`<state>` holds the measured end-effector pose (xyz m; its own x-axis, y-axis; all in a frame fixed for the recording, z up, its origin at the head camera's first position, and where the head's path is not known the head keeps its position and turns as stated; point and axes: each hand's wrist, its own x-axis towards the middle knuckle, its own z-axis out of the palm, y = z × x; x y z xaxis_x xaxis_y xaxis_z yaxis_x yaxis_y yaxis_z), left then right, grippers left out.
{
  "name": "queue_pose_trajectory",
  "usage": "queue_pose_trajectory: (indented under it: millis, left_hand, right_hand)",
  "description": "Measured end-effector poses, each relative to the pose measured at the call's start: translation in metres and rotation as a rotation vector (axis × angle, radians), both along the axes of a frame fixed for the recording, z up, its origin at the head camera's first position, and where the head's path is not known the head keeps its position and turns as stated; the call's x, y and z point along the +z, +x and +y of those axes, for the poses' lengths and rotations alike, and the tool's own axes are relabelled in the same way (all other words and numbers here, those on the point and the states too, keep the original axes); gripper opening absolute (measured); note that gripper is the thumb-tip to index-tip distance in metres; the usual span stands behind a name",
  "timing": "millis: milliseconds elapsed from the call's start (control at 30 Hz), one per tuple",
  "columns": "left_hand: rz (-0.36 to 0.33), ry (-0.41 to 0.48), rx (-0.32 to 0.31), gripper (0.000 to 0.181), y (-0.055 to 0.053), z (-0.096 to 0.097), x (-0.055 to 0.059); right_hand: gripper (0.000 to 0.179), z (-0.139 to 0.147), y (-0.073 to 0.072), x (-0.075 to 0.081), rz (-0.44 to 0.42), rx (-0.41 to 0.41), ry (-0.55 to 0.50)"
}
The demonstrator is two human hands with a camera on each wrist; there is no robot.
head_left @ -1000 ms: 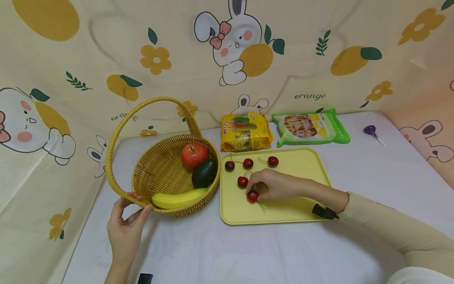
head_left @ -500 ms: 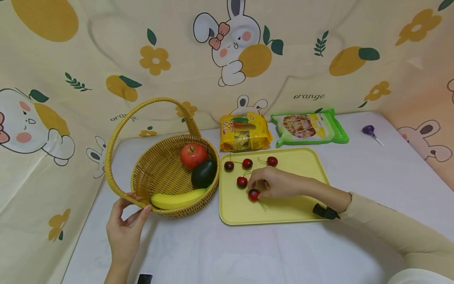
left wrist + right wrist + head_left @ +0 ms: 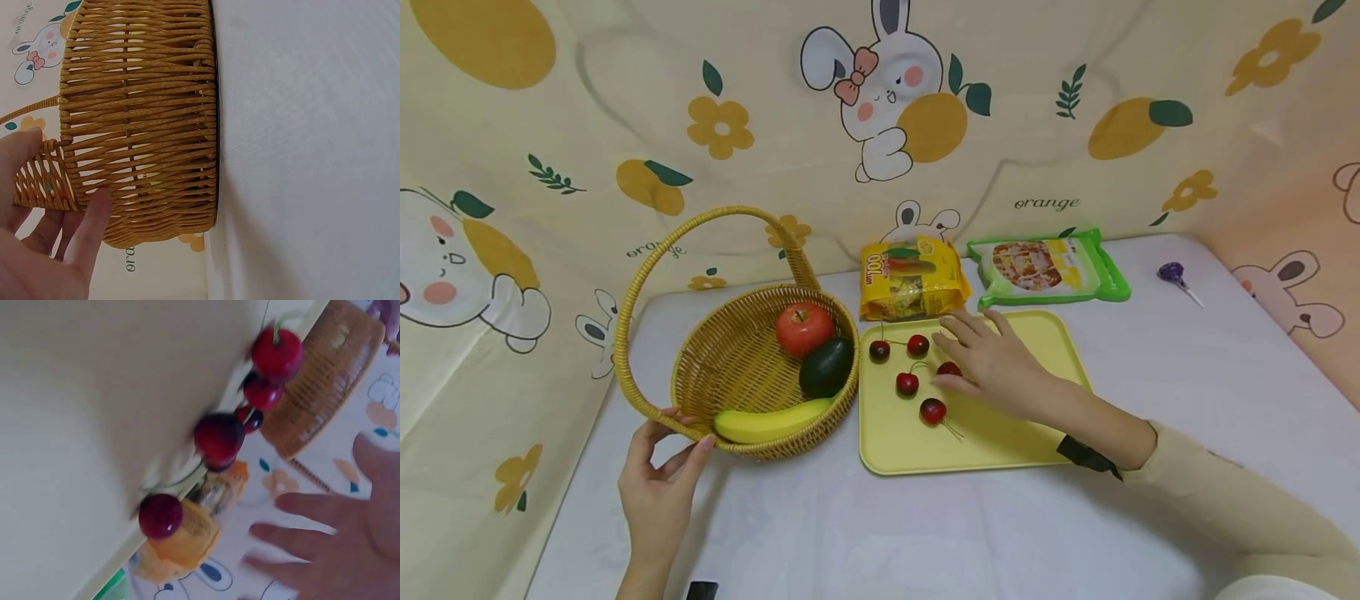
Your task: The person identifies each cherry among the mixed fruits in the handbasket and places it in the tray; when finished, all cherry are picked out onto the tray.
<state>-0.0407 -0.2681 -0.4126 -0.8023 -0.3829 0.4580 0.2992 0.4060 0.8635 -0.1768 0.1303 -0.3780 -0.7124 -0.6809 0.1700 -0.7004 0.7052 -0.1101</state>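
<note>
My left hand [image 3: 658,492] pinches the woven basket [image 3: 730,333] where its handle meets the rim, thumb in front and fingers behind. A red apple [image 3: 804,329], a dark green avocado [image 3: 827,367] and a banana [image 3: 772,422] lie inside. Over the yellow tray [image 3: 1000,450], my right hand [image 3: 1000,367] has its fingers spread and holds nothing. One cherry [image 3: 950,369] shows partly beneath its thumb and fingers. To its left lie several more, among them a front cherry [image 3: 933,412] with its stem toward me. The right wrist view shows a cherry [image 3: 160,515] apart from the others.
Behind the tray stand a yellow snack bag [image 3: 913,279] and a green-edged packet [image 3: 1048,267]. A purple lollipop [image 3: 1180,282] lies at the far right. The basket's right side stands against the tray's left edge. A patterned cloth [image 3: 737,67] hangs behind the table.
My right hand has let go of the front cherry, spread its fingers and moved back and right over the tray. My left hand keeps its hold on the basket.
</note>
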Motion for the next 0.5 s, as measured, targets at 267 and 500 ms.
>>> queue_pose_trajectory:
  millis: [267, 500]
  left_hand:
    - [0.018, -0.024, 0.007, 0.059, 0.001, 0.000, -0.001]
    - [0.245, -0.168, 0.217, 0.066, 0.001, 0.007, 0.012]
  right_hand:
    - [0.095, 0.002, 0.018, -0.006, -0.256, -0.083, 0.120]
    - [0.094, 0.004, 0.020, -0.006, -0.249, -0.088, 0.120]
